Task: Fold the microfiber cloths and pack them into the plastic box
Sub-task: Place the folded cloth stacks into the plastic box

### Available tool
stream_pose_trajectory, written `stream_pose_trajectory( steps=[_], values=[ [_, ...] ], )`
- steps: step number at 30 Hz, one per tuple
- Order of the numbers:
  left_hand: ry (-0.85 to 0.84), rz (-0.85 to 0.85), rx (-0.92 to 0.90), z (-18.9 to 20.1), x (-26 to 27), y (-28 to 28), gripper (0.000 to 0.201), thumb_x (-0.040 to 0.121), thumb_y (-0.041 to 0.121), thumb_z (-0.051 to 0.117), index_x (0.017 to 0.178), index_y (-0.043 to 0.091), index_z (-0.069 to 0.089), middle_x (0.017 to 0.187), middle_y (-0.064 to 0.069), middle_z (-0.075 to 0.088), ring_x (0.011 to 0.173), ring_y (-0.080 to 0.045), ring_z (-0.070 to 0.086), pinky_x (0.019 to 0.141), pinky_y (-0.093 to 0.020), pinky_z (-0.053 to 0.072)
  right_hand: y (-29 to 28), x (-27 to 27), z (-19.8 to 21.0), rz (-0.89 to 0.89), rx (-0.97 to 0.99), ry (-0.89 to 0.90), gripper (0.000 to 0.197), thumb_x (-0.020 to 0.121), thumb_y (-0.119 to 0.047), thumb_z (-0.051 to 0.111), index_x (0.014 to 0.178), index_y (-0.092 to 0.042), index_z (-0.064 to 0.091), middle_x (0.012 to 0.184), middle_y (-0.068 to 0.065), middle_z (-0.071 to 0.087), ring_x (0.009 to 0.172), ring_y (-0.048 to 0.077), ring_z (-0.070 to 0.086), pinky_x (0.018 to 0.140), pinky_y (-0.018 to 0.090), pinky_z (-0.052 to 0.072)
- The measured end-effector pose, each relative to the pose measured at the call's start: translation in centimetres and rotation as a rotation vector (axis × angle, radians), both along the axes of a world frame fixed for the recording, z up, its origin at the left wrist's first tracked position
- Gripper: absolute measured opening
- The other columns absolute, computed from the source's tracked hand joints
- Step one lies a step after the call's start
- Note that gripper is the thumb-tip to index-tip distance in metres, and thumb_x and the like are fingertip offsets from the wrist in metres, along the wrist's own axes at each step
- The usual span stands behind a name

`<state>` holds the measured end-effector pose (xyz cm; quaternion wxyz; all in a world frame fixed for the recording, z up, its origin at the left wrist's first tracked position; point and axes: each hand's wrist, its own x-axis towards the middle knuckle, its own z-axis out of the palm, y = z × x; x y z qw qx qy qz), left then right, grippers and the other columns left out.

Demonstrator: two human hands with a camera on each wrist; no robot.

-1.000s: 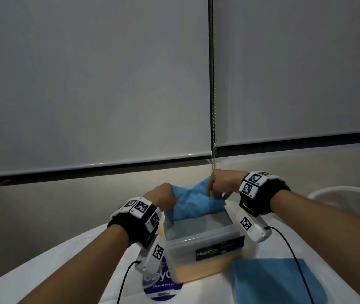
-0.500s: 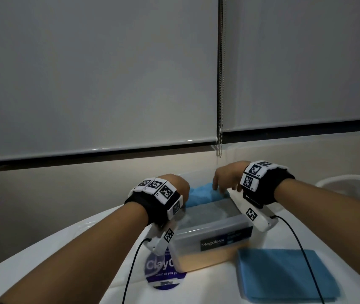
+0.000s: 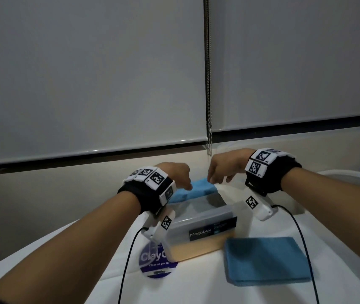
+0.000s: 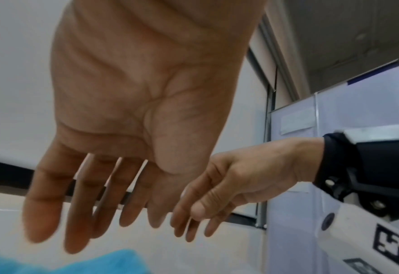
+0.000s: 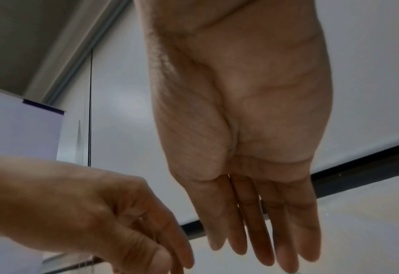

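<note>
A clear plastic box [image 3: 205, 229] with a dark label stands on the white table [image 3: 196, 286]. A blue microfiber cloth [image 3: 196, 189] lies at the box's far end; whether it is inside or behind the rim I cannot tell. My left hand [image 3: 184, 183] and right hand [image 3: 216, 177] hover just above that cloth, both empty. In the left wrist view my left hand [image 4: 95, 213] has straight fingers over the blue cloth [image 4: 104, 263]. In the right wrist view my right hand [image 5: 259, 241] hangs with straight fingers too. A second, folded blue cloth [image 3: 266, 260] lies right of the box.
A round purple sticker [image 3: 152, 260] lies under the box's left front corner. A white rounded object [image 3: 350, 181] sits at the far right. Black cables [image 3: 128, 260] run from both wrist cameras across the table. Roller blinds with a bead chain [image 3: 207, 84] fill the wall behind.
Both hands gripped the blue cloth above the box's far end a second ago. They have let go and opened; the cloth now lies low at the far end.
</note>
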<state>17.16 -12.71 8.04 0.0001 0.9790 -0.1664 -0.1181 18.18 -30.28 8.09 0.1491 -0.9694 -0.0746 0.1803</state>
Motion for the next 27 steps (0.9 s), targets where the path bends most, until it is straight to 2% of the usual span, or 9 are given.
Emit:
stream_pose_trajectory(
  steps=[2,4,6,9,13,15,19,23,27],
  values=[
    [-0.016,-0.023,-0.139,1.0,-1.5,-1.3,0.029,0.094,0.031,0.063,0.107,0.006,0.069,0.099,-0.007,0.076,0.086,-0.019,0.072,0.086,-0.037,0.06,-0.9,-2.0,1.3,-0.008,0.143,-0.056,0.019,0.094,-0.013,0.064,0.111,-0.007,0.072,0.101,0.007,0.074,0.095,0.022,0.071,0.084,0.034,0.06],
    [-0.04,-0.058,-0.262,1.5,-3.4,-3.2,0.023,0.097,0.028,0.061,0.097,0.007,0.07,0.084,-0.006,0.076,0.066,-0.015,0.067,0.069,-0.028,0.061,-2.3,-4.7,2.3,-0.021,0.29,-0.095,0.013,0.094,-0.011,0.064,0.102,-0.004,0.073,0.088,0.01,0.075,0.084,0.022,0.071,0.075,0.032,0.06],
    [-0.091,-0.115,-0.358,1.4,-5.6,-5.2,0.022,0.096,0.027,0.06,0.091,0.009,0.071,0.071,-0.002,0.072,0.053,-0.009,0.06,0.051,-0.018,0.051,-4.1,-7.5,2.7,-0.04,0.394,-0.128,0.013,0.095,-0.012,0.064,0.097,-0.002,0.073,0.083,0.013,0.074,0.076,0.021,0.07,0.07,0.03,0.059],
    [-0.102,-0.187,-0.438,-0.7,-9.2,-8.1,0.023,0.093,0.027,0.063,0.082,0.009,0.073,0.057,0.003,0.068,0.039,-0.002,0.056,0.044,-0.015,0.043,-7.7,-11.3,1.2,-0.113,0.487,-0.173,0.017,0.095,-0.016,0.066,0.093,0.0,0.072,0.079,0.017,0.072,0.065,0.02,0.065,0.064,0.03,0.057],
    [0.055,-0.155,-0.362,-6.9,-11.8,-9.9,0.022,0.092,0.019,0.061,0.084,0.002,0.072,0.069,-0.006,0.075,0.058,-0.017,0.073,0.06,-0.031,0.063,-12.2,-14.3,-4.8,-0.279,0.46,-0.085,0.015,0.092,-0.013,0.069,0.087,0.001,0.071,0.074,0.017,0.07,0.059,0.02,0.062,0.057,0.03,0.054],
    [0.078,-0.135,-0.324,-10.0,-12.0,-9.9,0.018,0.09,0.016,0.06,0.089,0.0,0.067,0.083,-0.014,0.075,0.069,-0.025,0.075,0.067,-0.039,0.064,-13.9,-14.8,-8.4,-0.369,0.437,-0.027,0.012,0.089,-0.011,0.071,0.086,0.001,0.071,0.073,0.016,0.07,0.057,0.02,0.063,0.056,0.029,0.054],
    [0.021,-0.23,-0.261,-14.4,-12.2,-9.9,0.03,0.092,0.026,0.061,0.115,0.008,0.067,0.118,-0.011,0.066,0.105,-0.03,0.064,0.085,-0.034,0.051,-16.0,-15.1,-14.2,-0.533,0.37,-0.007,0.025,0.085,-0.013,0.075,0.095,0.009,0.07,0.074,0.015,0.067,0.064,0.024,0.063,0.063,0.037,0.059],
    [0.003,-0.343,-0.169,-17.2,-12.7,-10.4,0.029,0.088,0.036,0.066,0.099,0.009,0.065,0.105,-0.009,0.064,0.095,-0.027,0.059,0.077,-0.034,0.048,-16.6,-15.4,-16.8,-0.632,0.4,0.029,0.037,0.083,-0.024,0.077,0.095,0.008,0.061,0.067,0.016,0.06,0.06,0.027,0.055,0.06,0.039,0.052],
    [-0.031,-0.335,-0.142,-19.2,-12.4,-10.6,0.033,0.079,0.035,0.075,0.1,0.012,0.061,0.105,-0.007,0.062,0.097,-0.027,0.06,0.08,-0.037,0.052,-16.3,-15.5,-18.4,-0.674,0.42,0.06,0.048,0.078,-0.035,0.081,0.097,0.003,0.057,0.072,0.017,0.063,0.061,0.031,0.062,0.068,0.05,0.062]
  ],
)
